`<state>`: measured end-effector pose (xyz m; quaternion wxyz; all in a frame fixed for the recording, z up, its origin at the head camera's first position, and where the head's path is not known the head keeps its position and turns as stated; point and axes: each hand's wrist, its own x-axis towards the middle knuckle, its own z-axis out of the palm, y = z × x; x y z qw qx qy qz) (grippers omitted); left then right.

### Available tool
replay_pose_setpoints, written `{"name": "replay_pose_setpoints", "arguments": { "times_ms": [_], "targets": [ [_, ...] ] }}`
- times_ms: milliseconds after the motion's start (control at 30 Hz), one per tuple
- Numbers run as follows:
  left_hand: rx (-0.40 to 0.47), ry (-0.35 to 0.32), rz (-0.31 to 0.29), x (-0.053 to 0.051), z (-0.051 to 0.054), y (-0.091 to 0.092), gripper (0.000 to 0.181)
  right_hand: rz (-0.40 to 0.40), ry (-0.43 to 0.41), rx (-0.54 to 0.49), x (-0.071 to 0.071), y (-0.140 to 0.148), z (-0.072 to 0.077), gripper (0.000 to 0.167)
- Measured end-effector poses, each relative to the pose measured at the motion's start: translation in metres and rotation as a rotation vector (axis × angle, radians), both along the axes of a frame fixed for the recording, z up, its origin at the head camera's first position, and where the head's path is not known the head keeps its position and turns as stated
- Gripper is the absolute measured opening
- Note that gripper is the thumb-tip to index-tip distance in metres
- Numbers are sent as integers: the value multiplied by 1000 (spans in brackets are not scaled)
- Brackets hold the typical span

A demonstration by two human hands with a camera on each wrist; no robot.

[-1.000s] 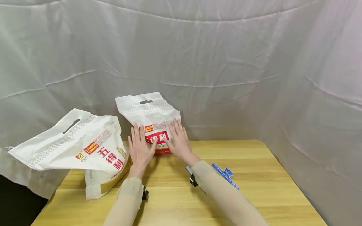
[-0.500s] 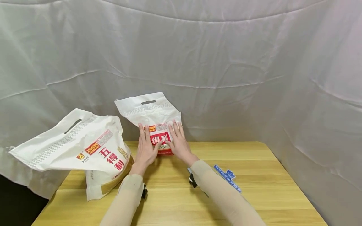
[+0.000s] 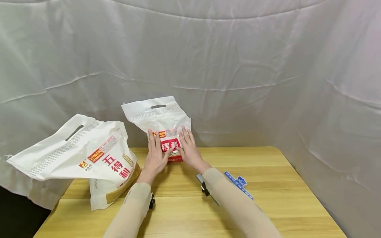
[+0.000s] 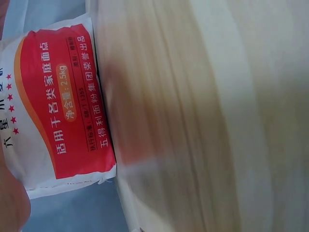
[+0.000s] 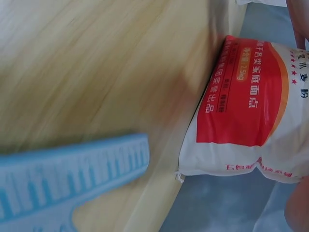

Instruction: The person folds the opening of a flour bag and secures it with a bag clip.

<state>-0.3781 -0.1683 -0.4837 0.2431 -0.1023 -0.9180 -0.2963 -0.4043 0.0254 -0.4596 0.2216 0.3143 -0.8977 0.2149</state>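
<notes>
A white flour bag [image 3: 157, 120] with a red front panel stands at the table's back edge, its top flap with the handle slot leaning back. My left hand [image 3: 154, 158] lies against the bag's left side with straight fingers. On its right side, my right hand [image 3: 190, 150] presses with fingers stretched upward. Both thumbs point inward across the front. Up close in the left wrist view, the bag's red panel [image 4: 67, 106] reads 2.5kg. The right wrist view shows the same flour bag [image 5: 241, 92] with its base at the table edge.
Left of my left arm, a second white flour bag [image 3: 110, 158] leans with its handle flap hanging leftward. A blue strip with white marks and a shaped tab [image 3: 239, 181] lies beside my right forearm. Another blue-grey strip [image 3: 199, 178] shows partly beneath that forearm. Grey cloth [image 3: 226, 109] hangs behind.
My left hand has shifted a little to the right, and the flour bag between my hands has moved slightly right with it. My right hand has barely moved.
</notes>
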Motion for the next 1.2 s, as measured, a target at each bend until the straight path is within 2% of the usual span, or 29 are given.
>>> {"name": "replay_pose_setpoints", "arguments": {
  "times_ms": [167, 633, 833, 1000, 1200],
  "targets": [
    [-5, -20, 7, 2, -1, 10, 100, 41, 4, -17, -2, 13, -2, 70],
    [-59, -60, 5, 1, 1, 49, 97, 59, -18, -53, -3, 56, -3, 68],
    [-72, -46, 4, 1, -1, 69, 97, 80, 28, -79, -4, 76, -6, 69],
    [-64, -62, 6, 0, -1, 86, 97, 96, 84, -99, -4, 93, -8, 67],
    [-66, -72, -10, 0, -1, 105, 95, 85, 65, -94, -5, 112, -9, 66]
  ]
}}
